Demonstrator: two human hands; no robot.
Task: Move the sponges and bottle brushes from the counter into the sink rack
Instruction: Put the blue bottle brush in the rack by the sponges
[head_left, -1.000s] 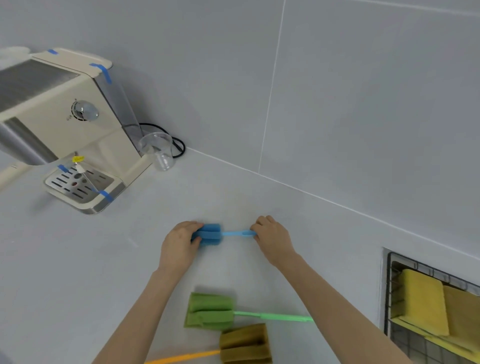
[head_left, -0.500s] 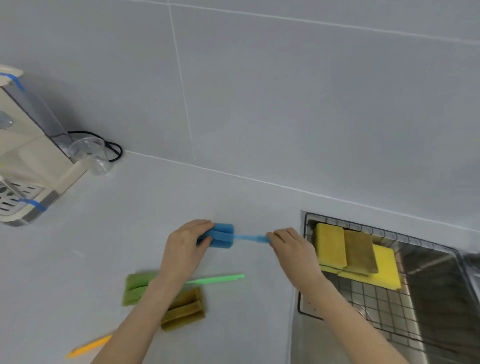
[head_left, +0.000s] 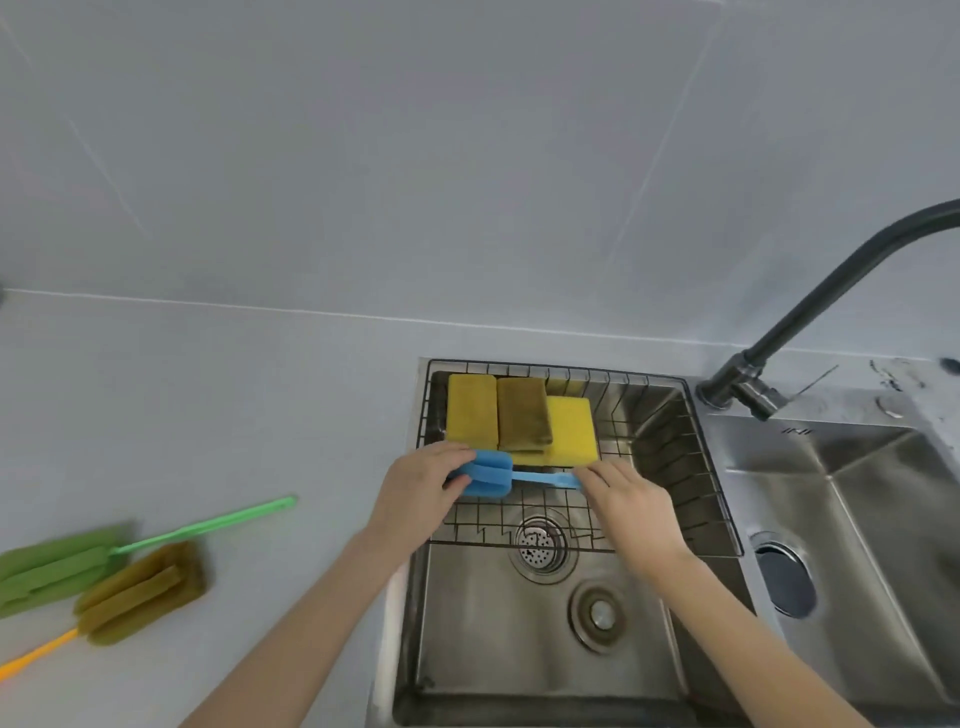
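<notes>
I hold a blue bottle brush (head_left: 493, 479) level over the wire sink rack (head_left: 670, 457). My left hand (head_left: 421, 493) grips its sponge head, and my right hand (head_left: 626, 499) pinches the end of its handle. In the rack, just behind the brush, lie a yellow sponge (head_left: 471, 408), a brown sponge (head_left: 523, 413) and a brighter yellow sponge (head_left: 571, 428). On the counter at the left lie a green bottle brush (head_left: 57, 564) and a brown-headed brush with an orange handle (head_left: 143, 590), side by side.
The rack spans the back half of the left steel sink basin (head_left: 493, 639), above its drain (head_left: 540, 545). A dark faucet (head_left: 810, 312) rises at the right, beside a second basin (head_left: 883, 519). A grey tiled wall stands behind the counter.
Both hands carried the blue brush to the right, from above the counter to above the sink rack. My view swung right, so the coffee machine has left the frame.
</notes>
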